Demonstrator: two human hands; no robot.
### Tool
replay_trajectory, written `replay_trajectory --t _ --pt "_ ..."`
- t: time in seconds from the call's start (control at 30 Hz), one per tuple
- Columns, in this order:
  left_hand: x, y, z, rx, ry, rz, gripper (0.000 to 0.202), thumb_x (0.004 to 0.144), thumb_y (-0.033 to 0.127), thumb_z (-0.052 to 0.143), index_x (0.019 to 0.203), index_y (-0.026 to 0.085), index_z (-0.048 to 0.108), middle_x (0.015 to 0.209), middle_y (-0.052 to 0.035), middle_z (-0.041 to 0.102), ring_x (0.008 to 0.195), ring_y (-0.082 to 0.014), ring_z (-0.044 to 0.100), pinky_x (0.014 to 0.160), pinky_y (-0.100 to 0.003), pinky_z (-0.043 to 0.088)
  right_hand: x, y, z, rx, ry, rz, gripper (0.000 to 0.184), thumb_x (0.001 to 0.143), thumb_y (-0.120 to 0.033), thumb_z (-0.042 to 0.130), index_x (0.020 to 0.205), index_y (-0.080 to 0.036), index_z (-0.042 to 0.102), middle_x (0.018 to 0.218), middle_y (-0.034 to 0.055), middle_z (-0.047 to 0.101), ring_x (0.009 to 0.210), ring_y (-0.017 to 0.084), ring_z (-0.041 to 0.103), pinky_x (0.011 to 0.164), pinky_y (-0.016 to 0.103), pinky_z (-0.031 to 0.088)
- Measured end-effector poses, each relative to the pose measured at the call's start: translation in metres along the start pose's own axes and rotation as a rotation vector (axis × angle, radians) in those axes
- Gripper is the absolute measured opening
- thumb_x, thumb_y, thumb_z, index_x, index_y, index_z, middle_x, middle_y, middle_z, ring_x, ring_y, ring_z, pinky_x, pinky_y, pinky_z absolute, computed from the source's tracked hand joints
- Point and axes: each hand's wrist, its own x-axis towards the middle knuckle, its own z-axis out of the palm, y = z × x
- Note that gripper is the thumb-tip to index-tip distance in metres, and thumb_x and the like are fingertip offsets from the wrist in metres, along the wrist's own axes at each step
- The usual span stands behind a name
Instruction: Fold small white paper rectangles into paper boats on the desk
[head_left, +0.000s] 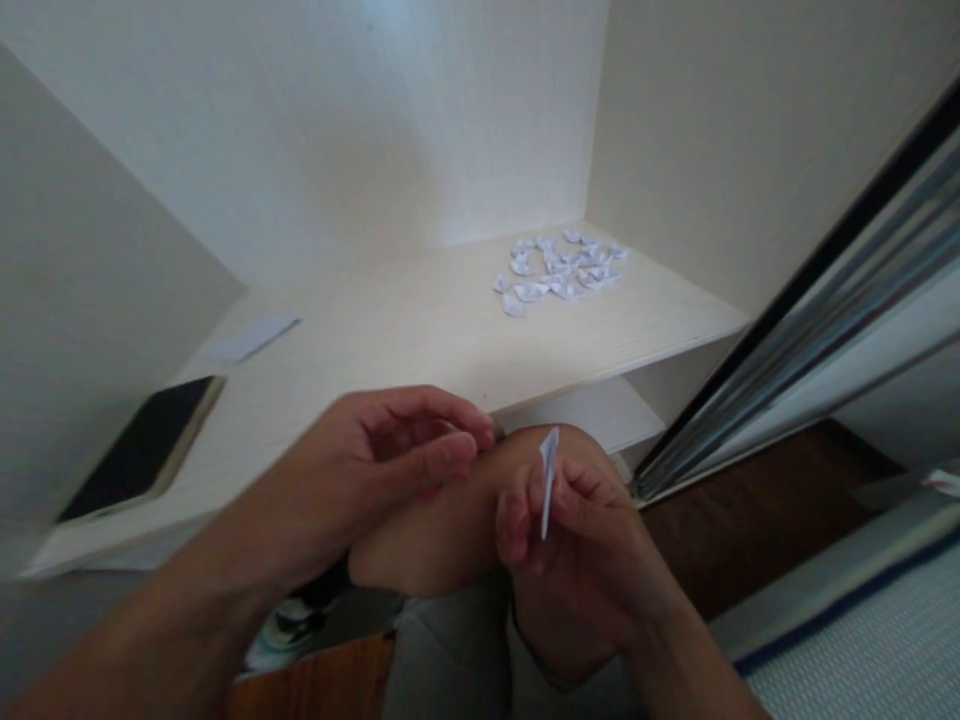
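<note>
My right hand (577, 540) pinches a small folded white paper piece (549, 478), held upright between thumb and fingers above my bent knee. My left hand (390, 465) hovers just to its left with the fingers curled inward and the thumb forward; nothing shows in it. A pile of several similar small folded paper pieces (561, 270) lies on the pale wooden shelf (420, 340), towards its far right corner.
A dark-screened phone (146, 445) lies at the shelf's left front. A flat white paper strip (251, 337) rests further back on the left. White cabinet walls close in the shelf. A sliding door rail (795, 350) runs diagonally on the right, over brown floor.
</note>
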Motion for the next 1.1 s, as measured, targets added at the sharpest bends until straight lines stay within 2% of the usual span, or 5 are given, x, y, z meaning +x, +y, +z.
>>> replay_trajectory --t 0.1,0.2,0.43,0.9,1.1 --pt "-0.008 -0.010 0.034 -0.298 -0.123 -0.070 0.013 0.092 0.032 0.074 0.098 0.021 0.077 0.092 -0.0058 0.078 0.079 -0.0182 0.074 0.068 -0.026 0.060 0.001 0.026 0.004 0.275 -0.065 0.106 0.026 0.087 -0.043 0.076 0.084 -0.020 0.064 0.074 -0.0018 0.058 0.061 0.010 0.048 0.057 0.020 0.041" --pt "-0.012 -0.021 0.046 -0.406 -0.163 -0.087 0.019 0.085 0.036 0.081 0.089 0.018 0.076 0.085 -0.0056 0.077 0.068 -0.0181 0.074 0.061 -0.027 0.061 0.000 0.045 0.000 0.468 -0.128 0.236 0.028 0.091 -0.043 0.072 0.079 -0.019 0.062 0.065 -0.0046 0.050 0.056 0.009 0.041 0.054 0.019 0.039" --pt "-0.027 -0.042 0.042 -0.494 -0.144 -0.241 0.019 0.085 0.033 0.081 0.085 0.019 0.068 0.074 -0.0009 0.076 0.053 -0.0141 0.072 0.047 -0.019 0.056 -0.001 0.067 0.004 0.541 -0.146 0.379 0.032 0.084 -0.045 0.079 0.071 -0.020 0.063 0.058 -0.0054 0.047 0.051 0.010 0.034 0.049 0.021 0.034" --pt "-0.023 -0.067 0.044 -0.221 0.035 -0.041 0.011 0.090 0.031 0.077 0.083 0.024 0.072 0.084 0.0010 0.070 0.069 -0.0104 0.067 0.060 -0.019 0.055 0.011 0.071 0.004 0.602 0.002 0.457 0.037 0.072 -0.042 0.088 0.069 -0.019 0.060 0.062 -0.0048 0.043 0.059 0.011 0.034 0.061 0.022 0.038" --pt "-0.026 -0.061 0.047 -0.294 0.007 -0.302 0.022 0.086 0.042 0.079 0.097 0.025 0.068 0.062 0.0053 0.066 0.039 -0.0107 0.056 0.032 -0.019 0.044 0.011 0.075 0.003 0.546 0.031 0.452 0.038 0.069 -0.046 0.089 0.068 -0.019 0.063 0.067 -0.0018 0.052 0.068 0.014 0.047 0.068 0.025 0.043"
